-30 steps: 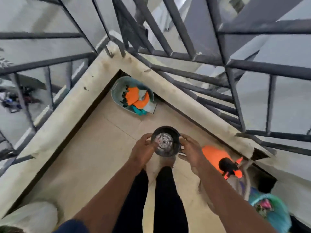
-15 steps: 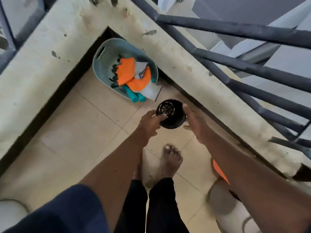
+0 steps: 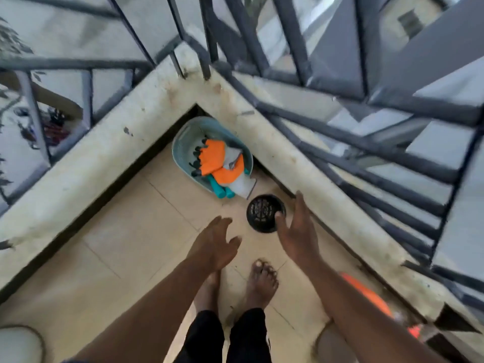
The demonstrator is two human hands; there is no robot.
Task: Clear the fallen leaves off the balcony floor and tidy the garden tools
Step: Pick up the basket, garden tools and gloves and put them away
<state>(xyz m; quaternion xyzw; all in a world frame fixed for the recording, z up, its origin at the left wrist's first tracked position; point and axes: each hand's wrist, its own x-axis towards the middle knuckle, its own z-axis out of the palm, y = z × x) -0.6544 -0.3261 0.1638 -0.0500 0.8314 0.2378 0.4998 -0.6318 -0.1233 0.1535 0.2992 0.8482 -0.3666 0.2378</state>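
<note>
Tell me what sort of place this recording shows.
Most likely an upper-floor balcony corner: a tiled floor edged by a low concrete kerb topped with metal railing. A teal basket of orange gloves and a black plant pot suggest gardening.

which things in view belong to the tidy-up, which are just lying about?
Job: black pot, teal basket, orange gloves, teal-handled tools.
Lying about: white pot, blurred orange object, railing.
</note>
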